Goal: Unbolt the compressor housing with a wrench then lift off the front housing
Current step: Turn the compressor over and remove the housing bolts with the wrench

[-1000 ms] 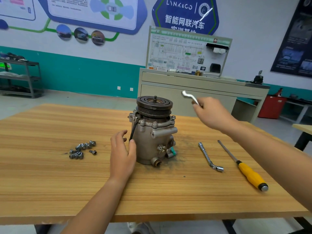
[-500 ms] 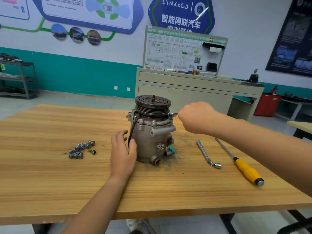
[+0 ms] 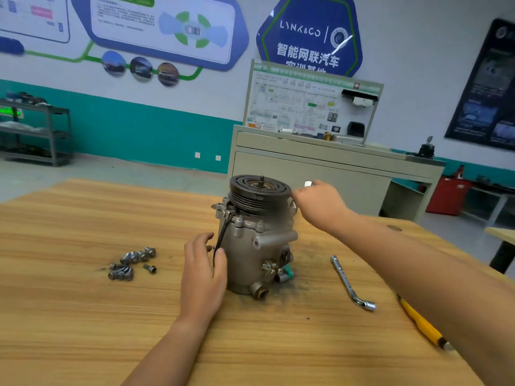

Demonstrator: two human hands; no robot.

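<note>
Compressor (image 3: 256, 246): upright on the table (image 3: 69, 316) between the 2 hands, pulley (image 3: 260, 192) uppermost. The front housing is not yet lifted, and bolt heads show on the flange (image 3: 246, 222) under the pulley.

Left hand (image 3: 203, 274): fingers relaxed, gripping nothing. Palm and thumb are pressed to the near-left side of the body, beside a black cable (image 3: 220, 240). We read it as the brace.

Right hand (image 3: 320, 203): fingers curled round the wrench (image 3: 308, 184), with only 1 bright end showing above the knuckles. The hand sits at the far-right edge of the pulley. It hides the working end, so we cannot tell whether that end is on a bolt.

Loose bolts (image 3: 132, 263): small heap to the left of the left hand, apart from it.

L-shaped socket key (image 3: 351, 282): flat on the table beneath the right forearm, untouched.

Yellow-handled screwdriver (image 3: 423, 327): just right of the key, partly hidden by that forearm.

Step in hand, as we judge it: loosening a flange bolt on the right-hand side. We would seat the wrench fully and squarely before pulling, since a half-seated tool may round the head. We would lean the left hand against the turn so the body neither twists nor tips. We would use short swings, as the pulley rim leaves little room.
</note>
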